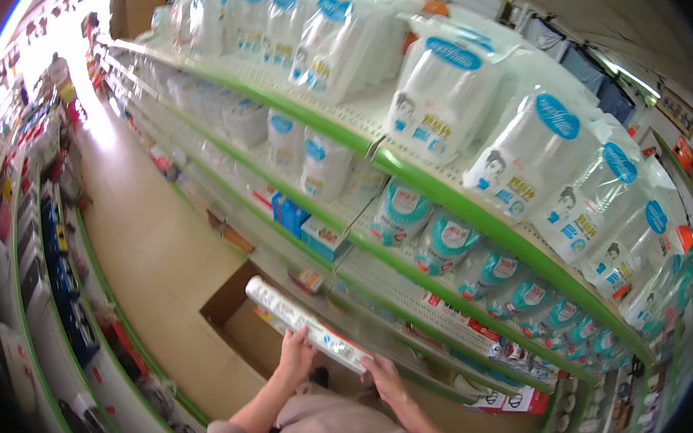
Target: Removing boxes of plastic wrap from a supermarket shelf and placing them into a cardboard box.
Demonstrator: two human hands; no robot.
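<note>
A long, narrow white package (306, 323), tube-like or box-like and bearing writing, is held slantwise in front of my body. My left hand (296, 350) grips it near its middle from below. At its lower right end, my right hand (381, 375) has hold of it too. Beneath the package, a cardboard box (227, 329) with its top open stands on the floor. A small yellowish thing shows behind the package, mostly hidden by it. The inside of the box is partly covered by the package and my left hand.
Green-edged shelving (442, 190) runs along the right, stocked with clear-wrapped packs (435, 99) of plastic cups or similar goods. Teal-labelled packs (404, 209) fill the shelf below. A second shelf unit (53, 288) borders the aisle floor (134, 233) on the left.
</note>
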